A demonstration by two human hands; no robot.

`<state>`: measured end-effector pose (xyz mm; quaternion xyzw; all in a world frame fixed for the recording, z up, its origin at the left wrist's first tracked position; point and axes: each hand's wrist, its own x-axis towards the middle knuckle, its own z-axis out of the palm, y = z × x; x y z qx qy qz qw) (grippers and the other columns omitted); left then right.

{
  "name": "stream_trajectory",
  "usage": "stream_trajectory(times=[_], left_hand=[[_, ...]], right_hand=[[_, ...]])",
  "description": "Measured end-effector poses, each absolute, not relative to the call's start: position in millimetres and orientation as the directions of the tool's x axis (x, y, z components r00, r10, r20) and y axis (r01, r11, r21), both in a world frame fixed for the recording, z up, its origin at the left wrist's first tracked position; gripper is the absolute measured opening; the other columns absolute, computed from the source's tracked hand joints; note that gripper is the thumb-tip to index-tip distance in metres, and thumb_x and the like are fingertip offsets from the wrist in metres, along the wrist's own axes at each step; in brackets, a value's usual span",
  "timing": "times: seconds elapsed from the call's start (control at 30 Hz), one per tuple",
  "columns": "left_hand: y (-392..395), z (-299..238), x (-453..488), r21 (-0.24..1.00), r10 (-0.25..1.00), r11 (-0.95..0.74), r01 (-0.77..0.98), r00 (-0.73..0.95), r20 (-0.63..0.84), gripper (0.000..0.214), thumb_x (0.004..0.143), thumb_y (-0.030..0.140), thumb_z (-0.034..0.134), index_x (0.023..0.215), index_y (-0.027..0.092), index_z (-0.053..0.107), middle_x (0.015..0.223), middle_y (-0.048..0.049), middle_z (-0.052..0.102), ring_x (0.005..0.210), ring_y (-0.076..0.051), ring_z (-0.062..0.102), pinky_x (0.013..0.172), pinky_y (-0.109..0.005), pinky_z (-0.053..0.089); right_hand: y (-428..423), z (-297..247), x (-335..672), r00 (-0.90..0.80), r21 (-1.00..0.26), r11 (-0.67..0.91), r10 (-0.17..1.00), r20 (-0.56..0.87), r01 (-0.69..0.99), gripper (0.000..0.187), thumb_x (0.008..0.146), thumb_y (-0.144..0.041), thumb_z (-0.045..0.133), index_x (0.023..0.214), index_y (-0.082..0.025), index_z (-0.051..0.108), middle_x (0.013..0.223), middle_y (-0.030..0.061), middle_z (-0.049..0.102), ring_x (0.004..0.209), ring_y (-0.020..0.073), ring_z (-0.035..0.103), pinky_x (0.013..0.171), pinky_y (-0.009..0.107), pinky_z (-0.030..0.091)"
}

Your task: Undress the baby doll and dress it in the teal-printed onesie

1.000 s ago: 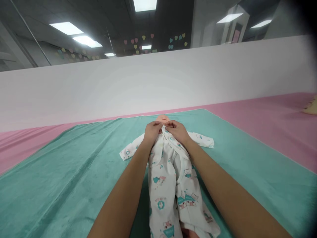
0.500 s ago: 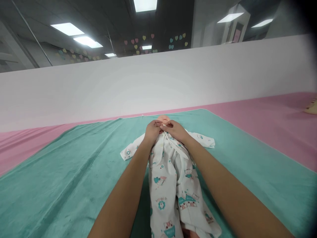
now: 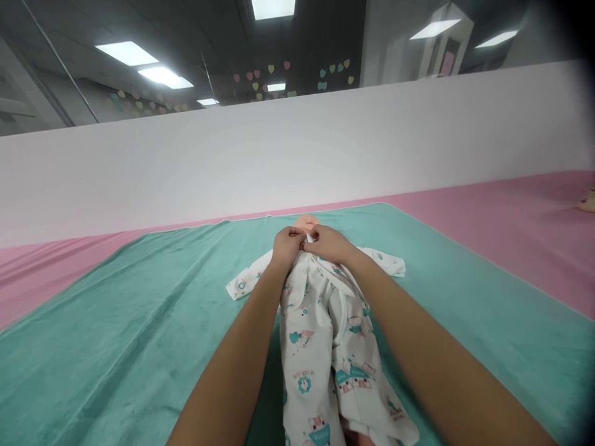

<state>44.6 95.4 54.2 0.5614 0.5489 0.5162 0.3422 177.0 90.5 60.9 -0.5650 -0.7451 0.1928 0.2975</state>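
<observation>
Together, left hand [image 3: 286, 246] and right hand [image 3: 329, 243] pinch one two-sleeved suit [image 3: 305, 353] at its far end, on one doll [image 3: 307, 220].

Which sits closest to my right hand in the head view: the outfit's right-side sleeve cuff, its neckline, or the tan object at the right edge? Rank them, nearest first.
From the right hand:
1. Neckline: at the fingertips, between both hands.
2. Sleeve cuff: to the right, on the green cloth.
3. Tan object: far right, partly out of frame.
</observation>
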Motion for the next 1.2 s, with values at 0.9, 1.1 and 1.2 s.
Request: stream_trajectory(times=[0.9, 1.1, 1.2], left_hand=[[103, 51, 49, 0.751, 0.935, -0.306, 0.585, 0.036, 0.352, 0.014, 0.07, 0.023, 0.057, 0.074, 0.017, 0.07, 0.081, -0.0067, 0.069, 0.075, -0.02, 0.059, 0.071, -0.027, 0.043], [103, 49, 48, 0.782, 0.939, -0.292, 0.551, 0.01, 0.343, 0.008, 0.068, 0.021, 0.059, 0.07, 0.017, 0.067, 0.079, -0.0061, 0.069, 0.073, -0.018, 0.058, 0.07, -0.026, 0.042], [101, 51, 48, 0.812, 0.941, -0.283, 0.51, -0.017, 0.338, 0.006, 0.069, 0.018, 0.059, 0.07, 0.017, 0.065, 0.079, -0.0055, 0.068, 0.073, -0.017, 0.058, 0.069, -0.026, 0.042]], right_hand=[[106, 32, 181, 0.104, -0.887, 0.305, 0.927, 0.36, 0.345, 0.023, 0.07, -0.035, 0.051, 0.072, -0.019, 0.068, 0.075, 0.0015, 0.068, 0.069, 0.0176, 0.058, 0.064, 0.027, 0.043], [105, 32, 181, 0.111, -0.9, 0.295, 0.932, 0.345, 0.322, 0.022, 0.068, -0.032, 0.051, 0.072, -0.019, 0.068, 0.075, 0.0019, 0.068, 0.072, 0.0187, 0.059, 0.062, 0.027, 0.043], [106, 32, 181, 0.111, -0.907, 0.297, 0.933, 0.343, 0.3, 0.022, 0.068, -0.032, 0.051, 0.073, -0.019, 0.069, 0.078, 0.0018, 0.069, 0.074, 0.0188, 0.06, 0.064, 0.027, 0.044]])
